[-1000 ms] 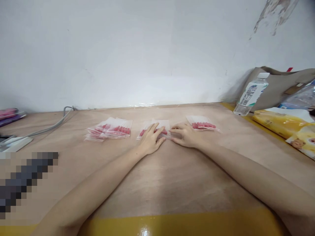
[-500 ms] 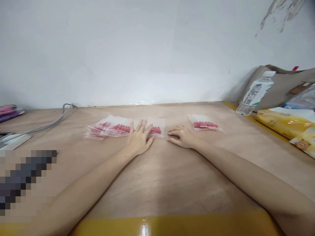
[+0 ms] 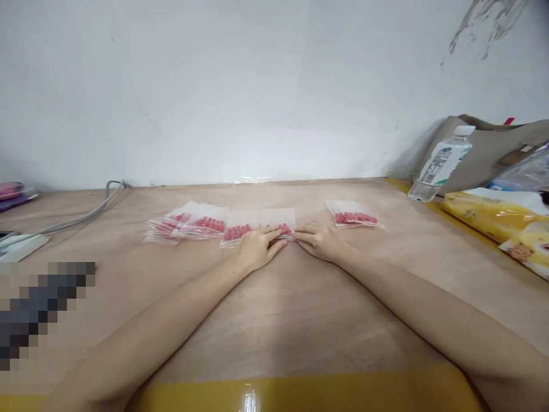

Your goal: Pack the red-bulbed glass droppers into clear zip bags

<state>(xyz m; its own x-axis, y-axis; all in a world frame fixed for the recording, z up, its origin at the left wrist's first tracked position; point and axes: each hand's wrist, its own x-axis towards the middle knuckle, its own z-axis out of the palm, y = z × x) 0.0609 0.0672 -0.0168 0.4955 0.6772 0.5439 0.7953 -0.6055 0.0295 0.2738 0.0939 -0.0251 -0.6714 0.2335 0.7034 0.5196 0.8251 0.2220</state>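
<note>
A small clear plastic bag (image 3: 279, 215) with red pieces at its bottom lies flat in the middle of the table. The fingers of my left hand (image 3: 259, 249) are stretched out across its lower part, with the thumb apart below. My right hand (image 3: 321, 240) comes from the other side, its extended fingertips at the bag's lower right corner; whether they pinch it I cannot tell. Just left lies another bag (image 3: 241, 220) of red pieces, partly behind my left hand. Farther left is an overlapping pile of similar bags (image 3: 186, 223). More of these bags (image 3: 354, 213) lie to the right.
A wall (image 3: 257, 103) closes off the table's back. At right stand a tilted water bottle (image 3: 441, 163), a grey-brown bag (image 3: 489, 149) and yellow packets (image 3: 493, 212). A grey cable (image 3: 92, 216) runs along the left, and yellow tape (image 3: 300, 392) covers the front edge.
My left hand has slid right, off the left bag and onto the middle one. Its fingers have come closer together. My right fingertips now meet the middle bag's corner.
</note>
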